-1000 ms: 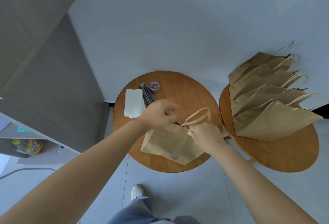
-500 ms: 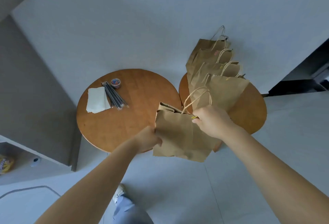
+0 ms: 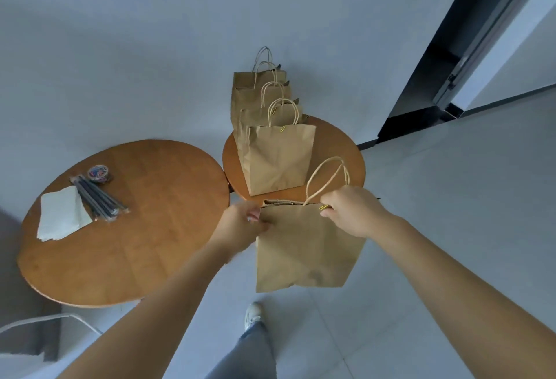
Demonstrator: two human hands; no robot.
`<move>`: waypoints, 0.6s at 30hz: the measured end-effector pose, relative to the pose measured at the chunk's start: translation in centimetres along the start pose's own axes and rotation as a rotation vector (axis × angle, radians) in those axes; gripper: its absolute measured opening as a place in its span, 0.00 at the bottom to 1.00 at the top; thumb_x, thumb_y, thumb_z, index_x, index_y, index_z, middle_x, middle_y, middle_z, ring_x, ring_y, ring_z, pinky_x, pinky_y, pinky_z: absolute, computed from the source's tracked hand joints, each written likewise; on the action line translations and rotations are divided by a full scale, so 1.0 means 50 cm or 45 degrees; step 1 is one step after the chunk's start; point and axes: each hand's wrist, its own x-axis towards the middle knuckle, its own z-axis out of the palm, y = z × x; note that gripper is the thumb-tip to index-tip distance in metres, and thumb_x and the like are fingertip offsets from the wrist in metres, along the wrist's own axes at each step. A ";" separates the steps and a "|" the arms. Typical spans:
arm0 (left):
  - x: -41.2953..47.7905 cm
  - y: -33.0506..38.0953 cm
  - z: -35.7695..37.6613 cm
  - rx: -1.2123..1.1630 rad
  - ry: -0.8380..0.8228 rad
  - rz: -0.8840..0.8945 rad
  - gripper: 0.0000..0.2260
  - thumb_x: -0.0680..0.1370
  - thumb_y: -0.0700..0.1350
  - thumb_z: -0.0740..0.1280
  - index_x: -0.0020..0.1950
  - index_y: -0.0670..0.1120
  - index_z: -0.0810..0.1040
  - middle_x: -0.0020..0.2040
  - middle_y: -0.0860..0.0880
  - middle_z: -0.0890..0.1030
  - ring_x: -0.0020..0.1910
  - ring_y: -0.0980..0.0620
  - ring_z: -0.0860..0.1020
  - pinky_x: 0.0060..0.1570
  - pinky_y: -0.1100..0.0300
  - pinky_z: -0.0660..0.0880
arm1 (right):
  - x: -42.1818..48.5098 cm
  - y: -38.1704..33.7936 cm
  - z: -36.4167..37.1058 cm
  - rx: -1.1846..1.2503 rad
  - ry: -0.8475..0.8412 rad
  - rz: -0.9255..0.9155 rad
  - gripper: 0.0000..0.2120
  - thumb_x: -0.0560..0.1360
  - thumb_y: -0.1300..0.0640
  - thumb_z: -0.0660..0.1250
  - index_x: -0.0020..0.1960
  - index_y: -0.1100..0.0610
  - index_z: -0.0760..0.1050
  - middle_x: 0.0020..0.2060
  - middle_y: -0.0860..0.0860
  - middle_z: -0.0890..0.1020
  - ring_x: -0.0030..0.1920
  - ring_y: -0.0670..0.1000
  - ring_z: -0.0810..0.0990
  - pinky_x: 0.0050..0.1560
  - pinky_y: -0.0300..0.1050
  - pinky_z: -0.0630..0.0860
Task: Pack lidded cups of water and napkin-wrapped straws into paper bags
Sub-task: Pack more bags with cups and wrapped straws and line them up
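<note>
Two-handed, gripping bag [image 3: 304,252] with left hand [image 3: 240,225] and right hand [image 3: 352,210]; lower upright onto counter [image 3: 340,150] at twelve o'clock.

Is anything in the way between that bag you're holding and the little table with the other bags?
Nothing visible is. The held bag, gripped by the left hand and right hand, hangs over the floor just before the small table. The row of bags stands farther back, leaving bare wood near the front.
</note>
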 end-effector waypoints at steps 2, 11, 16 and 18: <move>0.053 0.008 0.022 0.053 -0.044 0.020 0.06 0.72 0.41 0.72 0.44 0.39 0.80 0.45 0.45 0.82 0.48 0.49 0.79 0.51 0.57 0.76 | 0.017 0.042 -0.006 0.012 -0.028 0.026 0.19 0.79 0.56 0.60 0.31 0.55 0.58 0.28 0.49 0.66 0.32 0.53 0.67 0.29 0.42 0.58; 0.345 0.097 0.111 0.007 -0.273 0.098 0.21 0.66 0.58 0.68 0.49 0.43 0.78 0.46 0.43 0.81 0.47 0.44 0.79 0.52 0.44 0.76 | 0.145 0.264 -0.059 0.335 -0.053 0.240 0.06 0.77 0.57 0.63 0.48 0.61 0.71 0.43 0.57 0.80 0.44 0.57 0.81 0.39 0.46 0.71; 0.488 0.180 0.138 -0.098 -0.261 0.089 0.10 0.69 0.44 0.74 0.37 0.44 0.74 0.37 0.48 0.78 0.38 0.53 0.75 0.43 0.60 0.70 | 0.238 0.391 -0.088 0.368 -0.020 0.319 0.07 0.77 0.57 0.63 0.44 0.60 0.69 0.41 0.57 0.79 0.44 0.56 0.81 0.36 0.43 0.67; 0.538 0.195 0.151 -0.121 -0.311 0.112 0.12 0.70 0.37 0.74 0.39 0.53 0.76 0.39 0.56 0.79 0.40 0.60 0.75 0.41 0.70 0.70 | 0.276 0.433 -0.100 0.348 0.019 0.317 0.06 0.77 0.57 0.63 0.43 0.57 0.68 0.40 0.55 0.80 0.43 0.55 0.81 0.37 0.43 0.69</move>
